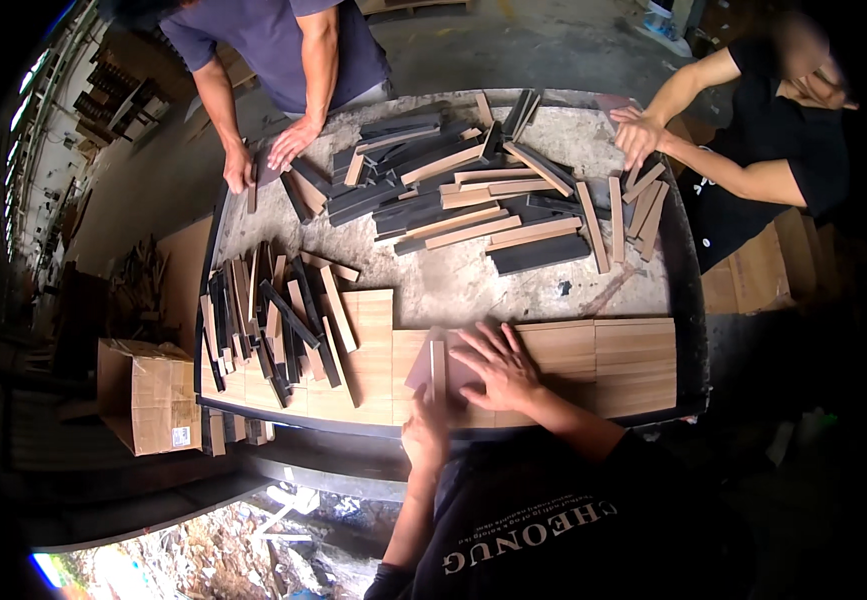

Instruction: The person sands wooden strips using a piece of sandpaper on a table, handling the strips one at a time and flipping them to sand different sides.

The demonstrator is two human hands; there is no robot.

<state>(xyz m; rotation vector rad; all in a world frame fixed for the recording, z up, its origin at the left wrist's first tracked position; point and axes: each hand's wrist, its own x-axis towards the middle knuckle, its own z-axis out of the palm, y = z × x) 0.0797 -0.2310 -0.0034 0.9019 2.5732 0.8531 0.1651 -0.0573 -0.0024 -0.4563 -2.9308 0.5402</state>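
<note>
In my left hand (pixel 423 432) is the near end of a short wooden strip (pixel 438 365), its fingers closed round it. The strip lies over a reddish-brown sheet (pixel 461 374) that looks like sandpaper. My right hand (pixel 501 372) is spread flat, fingers apart, its thumb side on the sheet's right edge. Beneath both is a row of pale wooden slats (pixel 563 375) laid side by side along the table's near edge. Left of my hands, a loose heap of pale and black-sided strips (pixel 278 325) covers part of that row.
A large pile of similar strips (pixel 453 185) spreads over the worn tabletop (pixel 623 290). Across the table, one person's hands (pixel 268 160) hold a strip at a brown sheet; another person's hands (pixel 638 135) meet at the far right corner. A cardboard box (pixel 158 400) stands left of the table.
</note>
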